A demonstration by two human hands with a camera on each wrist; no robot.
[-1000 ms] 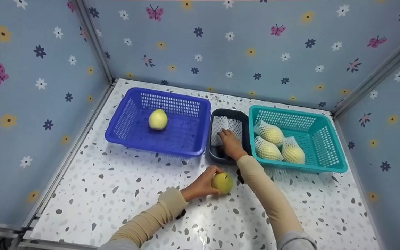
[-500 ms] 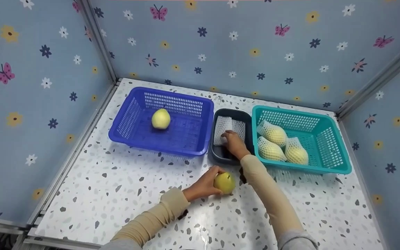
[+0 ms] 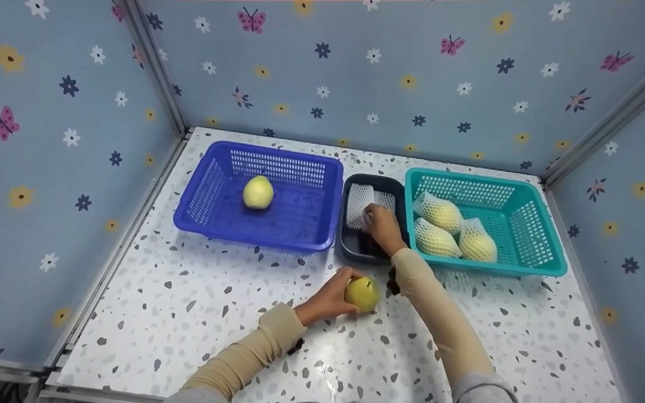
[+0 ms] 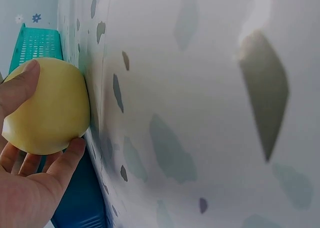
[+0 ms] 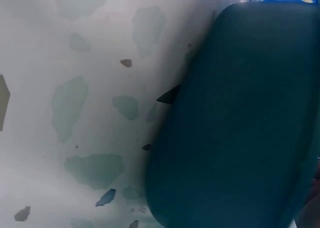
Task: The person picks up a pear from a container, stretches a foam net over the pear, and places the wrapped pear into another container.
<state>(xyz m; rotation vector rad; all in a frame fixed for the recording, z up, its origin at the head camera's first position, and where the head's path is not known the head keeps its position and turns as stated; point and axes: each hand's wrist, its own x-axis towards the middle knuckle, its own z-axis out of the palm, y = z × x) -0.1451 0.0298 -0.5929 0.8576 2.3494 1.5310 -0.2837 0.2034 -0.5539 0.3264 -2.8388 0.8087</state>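
In the head view my left hand [image 3: 329, 296] grips a yellow-green pear [image 3: 363, 294] on the speckled table, just in front of the dark tray [image 3: 368, 258]. The left wrist view shows its thumb over one side of the pear [image 4: 50, 107] and the fingers on the other. My right hand [image 3: 384, 228] reaches into the tray, its curled fingers pinching a white foam net sleeve [image 3: 359, 206]. Another foam net [image 3: 385, 200] lies beside it, partly covered. In the right wrist view the tray's outer wall [image 5: 235, 123] hides nearly all of that hand.
A blue basket [image 3: 255, 239] with one bare pear [image 3: 258, 192] stands left of the tray. Right of it, a teal basket [image 3: 529, 267] holds three pears in foam nets [image 3: 478, 246]. Flower-patterned panels [image 3: 322, 73] enclose the table at the back and sides.
My right hand's fingers have curled in at the foam net's edge, and the net has shifted slightly. The left hand and its pear stay in place.
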